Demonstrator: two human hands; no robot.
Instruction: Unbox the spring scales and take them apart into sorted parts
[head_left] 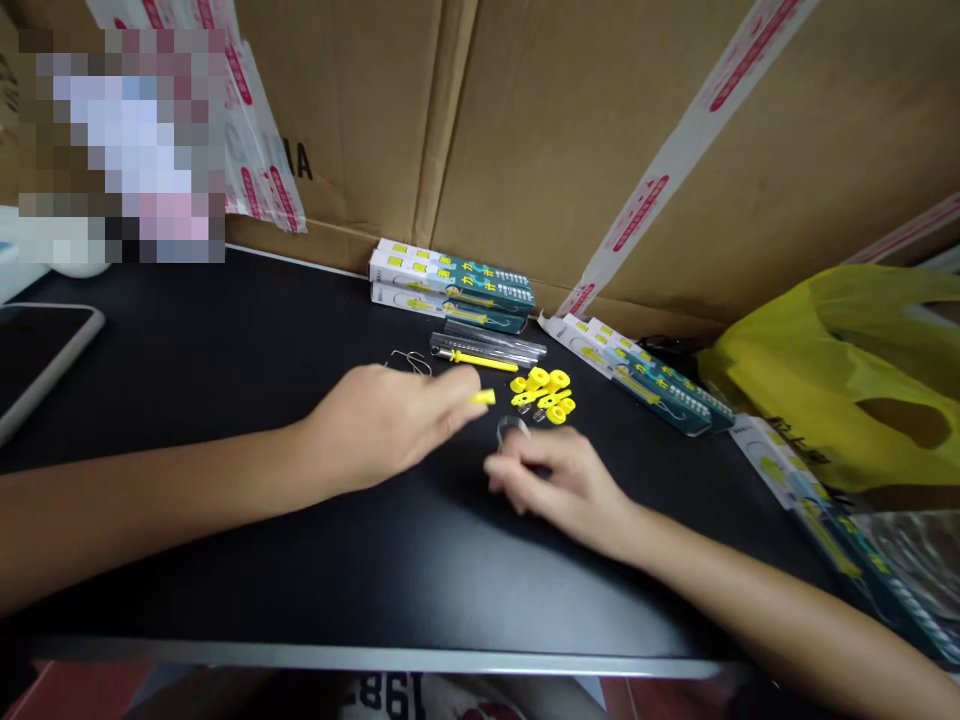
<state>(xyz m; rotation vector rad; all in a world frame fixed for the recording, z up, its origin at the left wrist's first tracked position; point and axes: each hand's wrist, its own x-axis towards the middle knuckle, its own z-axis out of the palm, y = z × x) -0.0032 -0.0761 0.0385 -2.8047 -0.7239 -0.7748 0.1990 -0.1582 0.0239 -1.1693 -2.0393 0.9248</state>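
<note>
My left hand [397,415] pinches a small yellow plastic piece [484,397], which sticks out past the fingertips. To its right, my right hand [559,478] is closed on a thin shiny ring [512,430], partly hidden by the fingers and blurred. Beyond the hands lie several yellow plastic caps and tabs [559,380] in a small heap, with small coiled springs [538,414] at its near side. A yellow rod [484,361] with a metal end rests beside clear plastic tubes [495,345]. Thin bent wire hooks [415,362] lie just behind my left hand.
Printed boxes [450,285] are stacked at the back, with more boxes [645,380] along the right. A yellow plastic bag [832,370] sits at the far right. A phone [45,350] lies at the left on the black table [337,580]. Large taped cardboard [540,130] stands behind.
</note>
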